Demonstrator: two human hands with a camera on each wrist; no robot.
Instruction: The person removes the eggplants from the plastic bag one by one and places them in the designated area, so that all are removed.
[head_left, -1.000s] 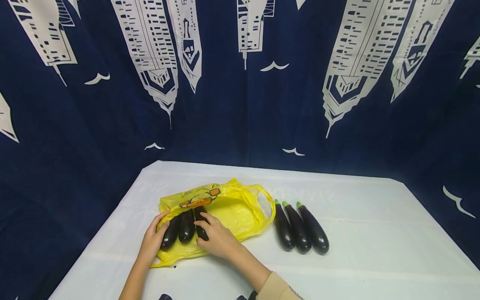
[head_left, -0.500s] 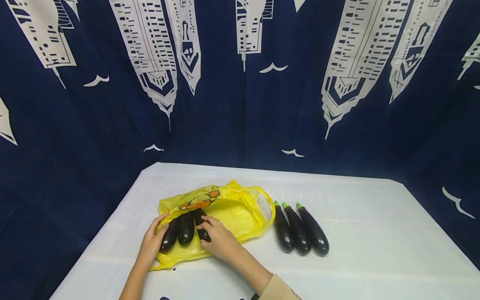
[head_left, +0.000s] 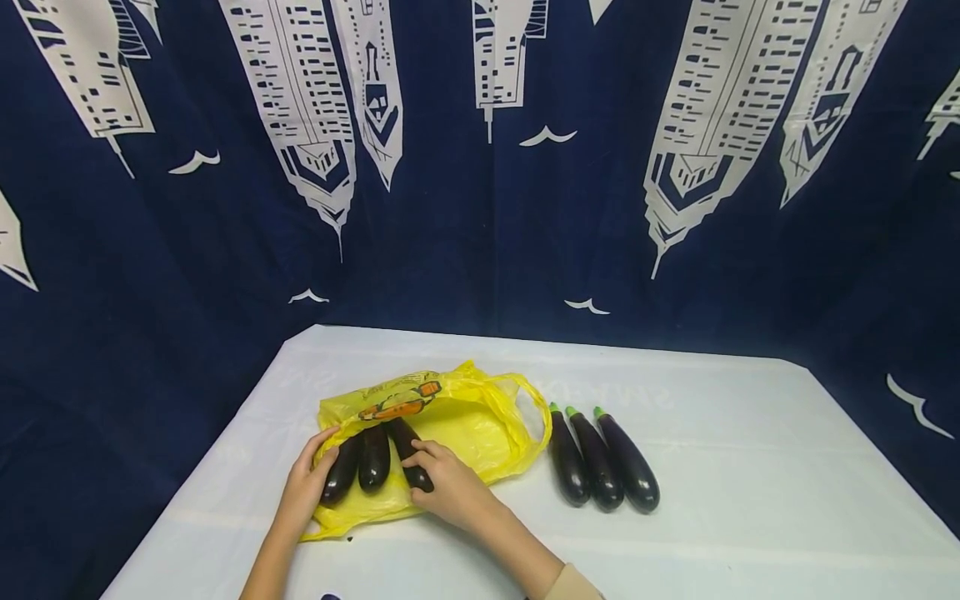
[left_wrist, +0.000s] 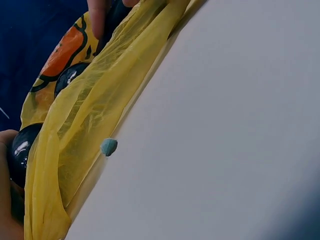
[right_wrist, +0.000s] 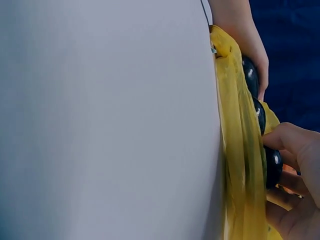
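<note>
Inside the yellow bag (head_left: 468,429), the rightmost eggplant (head_left: 402,438) is pinched by the right hand (head_left: 450,492), its thumb clearest from the right wrist; the left hand (head_left: 302,482) touches the bag's edge, its grip unclear. A bluish crumb (left_wrist: 108,146), plain only from the left wrist, lies on the white desk (head_left: 750,467), navy skyline cloth (head_left: 450,242) behind.

In the head view, the upper ends of the bagged eggplants (head_left: 374,464) are hidden under the flap of the yellow bag (head_left: 480,442), and the right fingers (head_left: 427,452) cover part of the rightmost one. The lower edge cuts off the beige sleeve (head_left: 573,586) and a dark object (head_left: 330,597), too little shown to tell. Lettering (head_left: 652,394) on the surface (head_left: 750,483) is unreadable. The left wrist view crops the left fingers (left_wrist: 7,136); its small lump (left_wrist: 108,147) cannot be identified.
</note>
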